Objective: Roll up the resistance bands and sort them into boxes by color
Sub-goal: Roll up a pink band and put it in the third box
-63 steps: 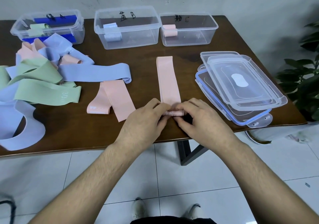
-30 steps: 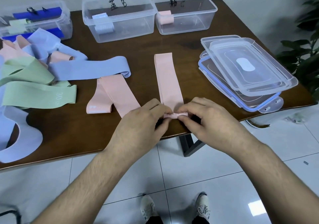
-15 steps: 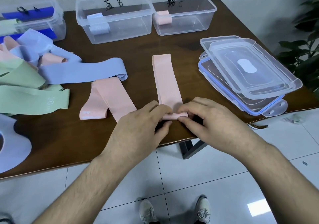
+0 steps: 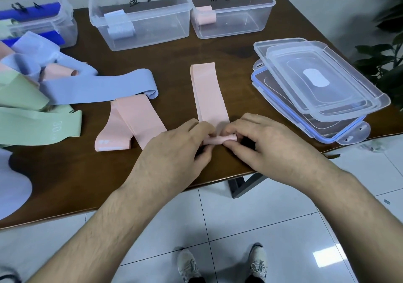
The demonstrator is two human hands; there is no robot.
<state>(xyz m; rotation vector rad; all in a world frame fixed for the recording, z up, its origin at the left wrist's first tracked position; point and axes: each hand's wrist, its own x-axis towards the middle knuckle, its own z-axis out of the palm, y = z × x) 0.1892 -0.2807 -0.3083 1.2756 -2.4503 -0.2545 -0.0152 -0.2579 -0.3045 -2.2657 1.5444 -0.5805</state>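
A flat pink elastic resistance band (image 4: 209, 93) lies lengthwise on the dark brown wooden surface (image 4: 196, 51), running away from the person, with its near end wound into a small tight roll (image 4: 219, 139) close to the front edge. This layout appears deliberate: with the band laid straight, the roll can travel up its length without skewing.

The left hand (image 4: 174, 151) and right hand (image 4: 268, 143) meet at the roll, one on each end. The fingers (image 4: 231, 145) of the right hand are curled closely round the roll's right part, pinching it against the thumb. The left hand's fingertips are bent onto the left end; the exact contact there is hidden behind its own knuckles. Both grips are narrow, which suits keeping the first turns tight.

Judged from the short roll and the long flat remainder, rolling has only begun.

Three clear plastic boxes stand along the far side. The right-hand clear box with a black handwritten mark (image 4: 231, 14) holds one rolled pink band (image 4: 205, 17), so it is the likely destination. The middle clear box (image 4: 139, 18) holds a pale blue roll (image 4: 118, 26). The left box (image 4: 43, 21) is partly out of view.

A second pink band (image 4: 135, 123), a long lavender-blue band (image 4: 98, 88) and a pale green band (image 4: 39, 127) lie loose at left, not yet rolled. Stacked clear lids (image 4: 318, 90) rest at right.
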